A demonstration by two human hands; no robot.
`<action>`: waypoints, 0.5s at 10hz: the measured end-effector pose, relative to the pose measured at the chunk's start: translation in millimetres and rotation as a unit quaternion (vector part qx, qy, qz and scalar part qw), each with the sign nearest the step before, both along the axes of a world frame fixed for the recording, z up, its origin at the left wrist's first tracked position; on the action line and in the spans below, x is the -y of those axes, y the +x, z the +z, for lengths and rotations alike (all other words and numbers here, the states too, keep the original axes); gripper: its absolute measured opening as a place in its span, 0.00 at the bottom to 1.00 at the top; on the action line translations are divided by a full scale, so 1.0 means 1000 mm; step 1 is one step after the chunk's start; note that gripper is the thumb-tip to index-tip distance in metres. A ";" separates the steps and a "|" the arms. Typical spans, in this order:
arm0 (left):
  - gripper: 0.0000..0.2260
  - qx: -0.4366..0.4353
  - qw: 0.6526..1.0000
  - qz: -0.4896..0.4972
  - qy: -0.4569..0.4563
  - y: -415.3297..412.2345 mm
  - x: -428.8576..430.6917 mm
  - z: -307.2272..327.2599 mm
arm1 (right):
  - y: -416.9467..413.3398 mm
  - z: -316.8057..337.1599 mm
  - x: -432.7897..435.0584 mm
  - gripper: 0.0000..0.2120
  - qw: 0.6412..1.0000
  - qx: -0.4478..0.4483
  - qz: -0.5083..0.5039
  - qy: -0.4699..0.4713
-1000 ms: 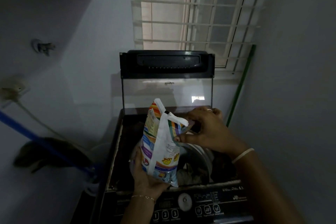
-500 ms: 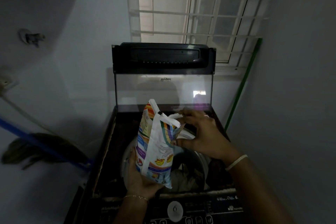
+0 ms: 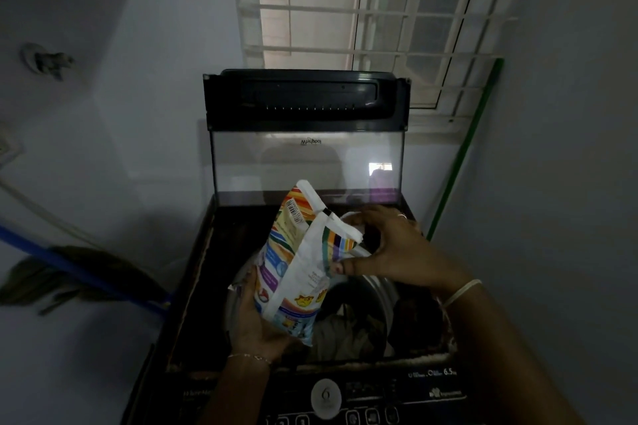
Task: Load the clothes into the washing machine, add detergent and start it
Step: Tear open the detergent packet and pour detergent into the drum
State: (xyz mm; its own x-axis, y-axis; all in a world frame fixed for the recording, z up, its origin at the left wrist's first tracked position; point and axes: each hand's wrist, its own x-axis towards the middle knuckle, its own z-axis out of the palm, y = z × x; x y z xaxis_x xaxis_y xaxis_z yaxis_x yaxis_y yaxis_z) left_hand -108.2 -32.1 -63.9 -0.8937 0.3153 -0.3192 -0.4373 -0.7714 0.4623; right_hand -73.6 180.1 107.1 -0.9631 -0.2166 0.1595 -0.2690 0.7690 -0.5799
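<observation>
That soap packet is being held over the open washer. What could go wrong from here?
The detergent packet is tilted over the drum, gripped at its base by the left hand; a slip could drop it onto the clothes. A hasty pour might spill detergent on the control panel.

Detergent pouch fills space over drum; raised lid walls off rear.

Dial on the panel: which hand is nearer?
Left. The left hand holds the bottom of the pouch, just above and left of the dial; the right hand is higher up, at the pouch's top.
</observation>
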 end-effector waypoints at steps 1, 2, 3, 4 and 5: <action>0.45 -0.033 0.999 -0.029 0.005 -0.001 0.002 -0.010 | -0.003 0.000 -0.004 0.27 0.991 0.076 0.007 -0.108; 0.46 -0.035 0.993 -0.099 0.057 0.003 -0.005 -0.003 | -0.007 -0.007 -0.011 0.21 0.978 0.135 0.009 -0.157; 0.28 -0.108 0.970 -0.187 0.113 0.011 -0.014 0.004 | -0.005 -0.013 -0.020 0.06 0.967 0.155 -0.006 -0.200; 0.31 -0.045 0.986 -0.156 0.030 0.011 -0.020 0.000 | -0.006 -0.026 -0.031 0.05 0.967 0.140 -0.025 -0.210; 0.32 -0.047 0.992 -0.111 -0.028 0.010 -0.024 0.002 | -0.003 -0.037 -0.043 0.09 0.967 0.115 -0.035 -0.223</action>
